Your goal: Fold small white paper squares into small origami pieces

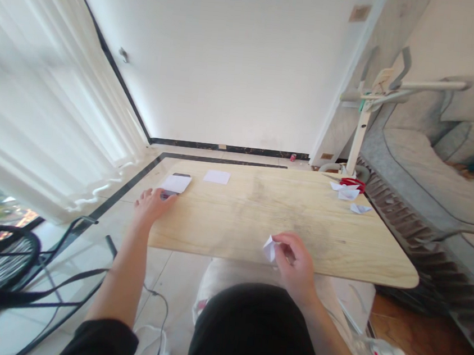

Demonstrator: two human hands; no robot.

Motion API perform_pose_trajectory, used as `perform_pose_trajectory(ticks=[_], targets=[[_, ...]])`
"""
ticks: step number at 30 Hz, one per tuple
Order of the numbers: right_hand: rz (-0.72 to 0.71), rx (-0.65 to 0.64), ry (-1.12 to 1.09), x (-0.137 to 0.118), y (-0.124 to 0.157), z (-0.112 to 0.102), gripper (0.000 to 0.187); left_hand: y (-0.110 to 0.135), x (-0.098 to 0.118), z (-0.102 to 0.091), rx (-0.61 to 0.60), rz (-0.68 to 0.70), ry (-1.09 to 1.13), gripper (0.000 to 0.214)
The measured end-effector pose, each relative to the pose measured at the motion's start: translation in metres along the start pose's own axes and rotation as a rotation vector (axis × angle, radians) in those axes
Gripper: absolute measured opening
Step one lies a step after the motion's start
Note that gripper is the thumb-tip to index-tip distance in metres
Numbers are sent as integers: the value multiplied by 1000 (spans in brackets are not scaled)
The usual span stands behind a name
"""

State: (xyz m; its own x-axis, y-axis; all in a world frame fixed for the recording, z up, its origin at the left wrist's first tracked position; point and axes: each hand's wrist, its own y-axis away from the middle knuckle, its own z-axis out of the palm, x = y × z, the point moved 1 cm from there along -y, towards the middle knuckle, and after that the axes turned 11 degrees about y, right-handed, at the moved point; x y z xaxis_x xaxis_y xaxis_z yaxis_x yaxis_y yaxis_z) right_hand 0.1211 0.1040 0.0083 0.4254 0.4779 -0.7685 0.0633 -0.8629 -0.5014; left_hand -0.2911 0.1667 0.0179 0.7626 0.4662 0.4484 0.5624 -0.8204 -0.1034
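My right hand [296, 263] pinches a small folded white paper [269, 249] between thumb and fingers, near the table's front edge. At the left end of the table, my left hand [152, 207] rests with its fingers apart, touching the near end of a dark flat object [169, 195]. A white paper pad [176, 183] lies on top of that object and covers most of it. Just right of the pad, a single white sheet [217, 177] lies flat. Several folded paper pieces [348, 192] sit at the far right corner beside red-handled scissors [352, 184].
The light wooden table [233, 216] spans the space before me. A white exercise machine [360, 128] and a grey sofa [418, 146] stand to the right. A black metal frame [63, 255] is at lower left; a cable [163, 311] runs over the floor.
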Motion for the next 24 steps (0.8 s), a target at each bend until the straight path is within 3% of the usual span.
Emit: perform_pose_trajectory(ticks=[5,9,13,18,21,24], targets=[[0,-1,-13,-1,1,1,16,21,16,-13,164,113,109,51],[-12,10,-18,-2,2,2,18,65,48,-18,284,298,431,32],[-33,18,-19,-5,3,2,20,127,93,-12,148,418,748,24],[-72,20,23,-13,5,-3,24,199,143,12,-247,459,1046,20],[-113,30,49,-19,6,-6,25,222,156,24,-329,513,1076,21],[-144,48,65,-24,7,-8,26,228,160,29,-340,588,1037,32]])
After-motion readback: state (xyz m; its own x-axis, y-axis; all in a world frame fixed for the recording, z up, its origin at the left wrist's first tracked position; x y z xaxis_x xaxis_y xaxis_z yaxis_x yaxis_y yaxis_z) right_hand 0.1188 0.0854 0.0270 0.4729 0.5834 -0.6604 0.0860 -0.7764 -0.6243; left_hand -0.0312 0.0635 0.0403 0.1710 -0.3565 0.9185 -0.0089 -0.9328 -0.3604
